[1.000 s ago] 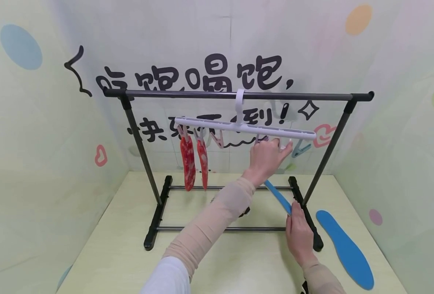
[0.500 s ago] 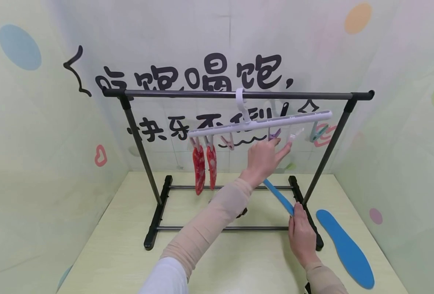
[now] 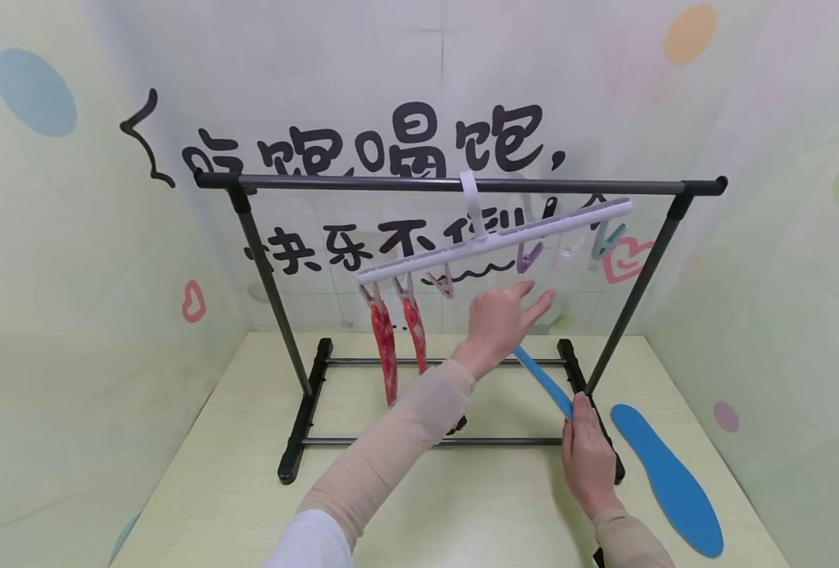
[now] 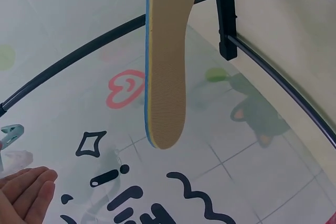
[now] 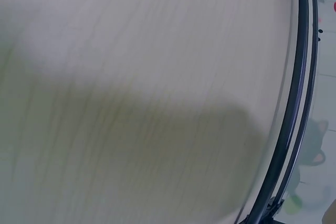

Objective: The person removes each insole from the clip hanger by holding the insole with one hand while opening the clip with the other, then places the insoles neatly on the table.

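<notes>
Hanger clips (image 3: 407, 296) holding red strips (image 3: 385, 347), right hand (image 3: 589, 461) gripping blue insole (image 3: 545, 383)

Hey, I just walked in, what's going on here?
A person's right hand holds a blue insole, while the left hand, holding nothing, is just below a tilted lilac hanger on a black rack. Two red mottled strips hang clipped near the hanger's lower end. Another blue insole lies on the table to the right.

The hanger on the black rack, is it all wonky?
Yes, the hanger looks askew. Instead of hanging level, it slopes: the end with two red strips sits lower than the end with the teal clip.
</notes>
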The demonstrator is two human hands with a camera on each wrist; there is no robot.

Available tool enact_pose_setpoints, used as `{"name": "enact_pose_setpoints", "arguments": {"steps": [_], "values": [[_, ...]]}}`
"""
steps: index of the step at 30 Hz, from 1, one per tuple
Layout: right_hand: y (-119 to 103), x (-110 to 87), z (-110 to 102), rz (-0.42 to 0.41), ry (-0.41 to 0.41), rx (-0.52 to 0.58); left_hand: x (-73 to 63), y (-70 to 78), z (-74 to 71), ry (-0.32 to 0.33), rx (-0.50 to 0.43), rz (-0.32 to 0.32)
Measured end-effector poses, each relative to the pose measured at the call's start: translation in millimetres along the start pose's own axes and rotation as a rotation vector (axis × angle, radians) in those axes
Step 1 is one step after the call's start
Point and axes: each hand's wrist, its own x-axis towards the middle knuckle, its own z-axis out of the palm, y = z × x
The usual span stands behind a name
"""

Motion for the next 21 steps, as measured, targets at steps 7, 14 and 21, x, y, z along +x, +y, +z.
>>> {"name": "enact_pose_setpoints", "arguments": {"steps": [7, 14, 21], "values": [[7, -2.2, -4, 0.015, -0.003, 0.008, -18.0, -10.8, 0.2, -0.002, -0.027, -0.029], [15, -4.9, -11, 0.026, 0.02, 0.003, -37.3, -22.0, -2.1, -0.029, -0.07, -0.117], [20, -5.4, -19, 0.049, 0.037, -0.009, -53.3, -26.0, -4.7, -0.085, -0.185, -0.214]]}}
